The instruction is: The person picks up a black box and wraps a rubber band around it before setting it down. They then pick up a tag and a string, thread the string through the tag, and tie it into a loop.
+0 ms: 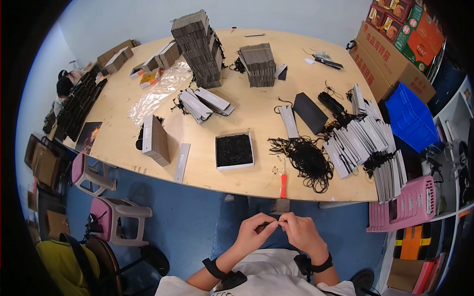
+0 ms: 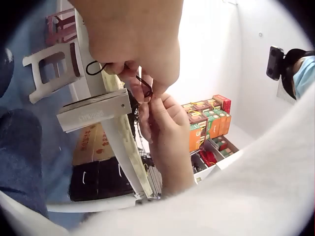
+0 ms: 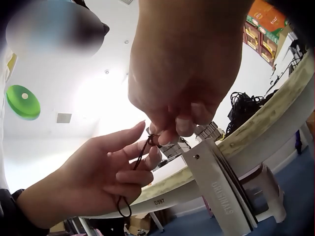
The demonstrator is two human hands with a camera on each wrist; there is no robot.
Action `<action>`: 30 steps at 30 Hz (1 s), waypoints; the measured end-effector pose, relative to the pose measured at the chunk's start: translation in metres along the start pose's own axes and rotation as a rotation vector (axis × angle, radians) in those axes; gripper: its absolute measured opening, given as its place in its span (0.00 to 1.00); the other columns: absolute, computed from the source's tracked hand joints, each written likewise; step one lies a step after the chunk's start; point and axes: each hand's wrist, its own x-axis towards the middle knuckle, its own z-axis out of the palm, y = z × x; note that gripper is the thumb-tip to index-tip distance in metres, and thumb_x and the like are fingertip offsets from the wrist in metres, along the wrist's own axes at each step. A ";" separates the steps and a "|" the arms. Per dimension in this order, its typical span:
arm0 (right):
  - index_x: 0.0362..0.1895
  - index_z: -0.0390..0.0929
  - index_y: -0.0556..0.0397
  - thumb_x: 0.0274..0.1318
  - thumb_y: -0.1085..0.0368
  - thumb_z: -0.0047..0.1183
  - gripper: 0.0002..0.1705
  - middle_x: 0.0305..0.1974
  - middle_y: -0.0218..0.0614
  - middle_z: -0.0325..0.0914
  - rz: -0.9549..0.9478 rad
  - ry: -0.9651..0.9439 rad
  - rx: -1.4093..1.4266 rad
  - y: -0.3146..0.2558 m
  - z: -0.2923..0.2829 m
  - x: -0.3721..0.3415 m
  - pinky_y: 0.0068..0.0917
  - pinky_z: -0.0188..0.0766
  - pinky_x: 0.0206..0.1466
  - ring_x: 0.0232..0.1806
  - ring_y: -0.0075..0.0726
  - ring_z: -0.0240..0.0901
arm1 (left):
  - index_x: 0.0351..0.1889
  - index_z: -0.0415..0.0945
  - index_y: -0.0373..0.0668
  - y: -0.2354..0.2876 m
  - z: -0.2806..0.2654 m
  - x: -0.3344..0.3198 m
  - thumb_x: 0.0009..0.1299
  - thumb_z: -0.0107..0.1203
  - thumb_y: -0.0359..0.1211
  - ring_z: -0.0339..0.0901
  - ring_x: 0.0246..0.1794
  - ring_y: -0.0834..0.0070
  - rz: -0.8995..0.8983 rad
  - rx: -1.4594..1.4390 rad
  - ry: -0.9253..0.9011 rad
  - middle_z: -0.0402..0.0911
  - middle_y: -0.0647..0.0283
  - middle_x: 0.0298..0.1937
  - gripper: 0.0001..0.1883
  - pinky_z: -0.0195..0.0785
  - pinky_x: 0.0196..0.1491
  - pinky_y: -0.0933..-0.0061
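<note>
Over the table's front edge, my left hand and right hand meet fingertip to fingertip. Between them a thin black cord is pinched, with a small knot or loop at the fingertips and a loose loop hanging below the left palm. A small stack of grey hang tags, printed "ORIGINALS" and holed at one end, sits just beyond the hands. In the left wrist view, the stack juts out past the table's edge. The right fingers partly hide the knot.
An orange-handled tool lies at the table's front edge, beside a heap of black cords. A white box of black material stands mid-table. Corded tags spread at right; tall tag stacks stand behind. Pink stools are left.
</note>
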 end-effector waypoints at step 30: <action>0.36 0.68 0.55 0.55 0.74 0.53 0.07 0.25 0.39 0.76 -0.107 0.032 0.020 -0.003 -0.006 0.001 0.34 0.71 0.26 0.24 0.46 0.76 | 0.41 0.74 0.39 0.006 -0.011 0.006 0.74 0.51 0.31 0.67 0.23 0.85 -0.244 -0.637 -0.368 0.81 0.62 0.32 0.05 0.60 0.28 0.85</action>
